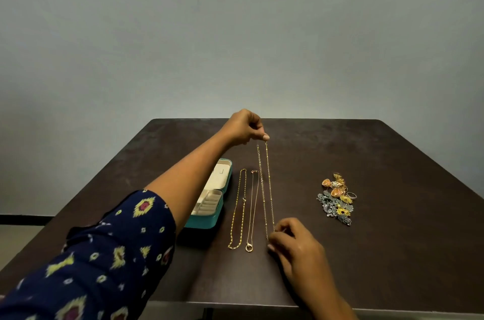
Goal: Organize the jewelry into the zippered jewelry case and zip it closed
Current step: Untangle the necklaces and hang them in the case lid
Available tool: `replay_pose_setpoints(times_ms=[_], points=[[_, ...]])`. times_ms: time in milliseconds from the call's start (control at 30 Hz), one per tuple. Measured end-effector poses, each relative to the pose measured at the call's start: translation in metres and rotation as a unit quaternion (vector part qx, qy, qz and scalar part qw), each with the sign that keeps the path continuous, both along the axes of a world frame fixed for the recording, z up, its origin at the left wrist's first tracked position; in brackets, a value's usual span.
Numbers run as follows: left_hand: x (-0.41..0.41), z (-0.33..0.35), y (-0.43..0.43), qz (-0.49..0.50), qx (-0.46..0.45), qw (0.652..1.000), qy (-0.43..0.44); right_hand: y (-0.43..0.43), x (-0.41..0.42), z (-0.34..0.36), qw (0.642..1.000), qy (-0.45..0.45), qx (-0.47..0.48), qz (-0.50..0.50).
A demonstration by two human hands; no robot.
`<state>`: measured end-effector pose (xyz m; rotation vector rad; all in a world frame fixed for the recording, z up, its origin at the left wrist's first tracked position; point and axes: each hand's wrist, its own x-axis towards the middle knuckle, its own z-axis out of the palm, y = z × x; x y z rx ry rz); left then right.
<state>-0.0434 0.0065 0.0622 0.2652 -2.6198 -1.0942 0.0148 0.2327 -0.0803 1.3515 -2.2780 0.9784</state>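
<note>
Sleeve [104, 254] outstretched, left hand [245, 127] and right hand [296, 243] pinch chain [270, 188].

A plain indoor room, its kind unclear: a bare grey-green wall [235, 31] behind a dark brown surface [379, 254], with a dark baseboard [23, 219] at left.

Dark brown table [366, 241], plain grey wall [235, 31]

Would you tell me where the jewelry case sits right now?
In the head view the case lies open left of centre on the table, partly behind the left forearm, beside the leftmost chain.
</note>
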Motion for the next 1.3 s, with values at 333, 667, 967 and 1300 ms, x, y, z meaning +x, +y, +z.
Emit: replay_pose_setpoints(times_ms=[333,667,967,1300], points=[[-0.041,-0.057,-0.006,-0.022,-0.006,0.995,-0.101,-0.016,0.004,-0.015,0.988,0.118,0.080,-0.055],[-0.057,-0.084,-0.011,-0.020,-0.066,0.986,-0.152,-0.017,0.003,-0.025,0.987,0.060,0.102,-0.104],[-0.054,-0.093,-0.009,-0.041,-0.080,0.987,-0.131,-0.015,0.001,-0.016,0.982,0.164,0.065,-0.065],[-0.050,-0.091,-0.007,-0.013,-0.092,0.991,-0.096,-0.015,-0.001,-0.015,0.987,0.143,0.059,-0.045]])
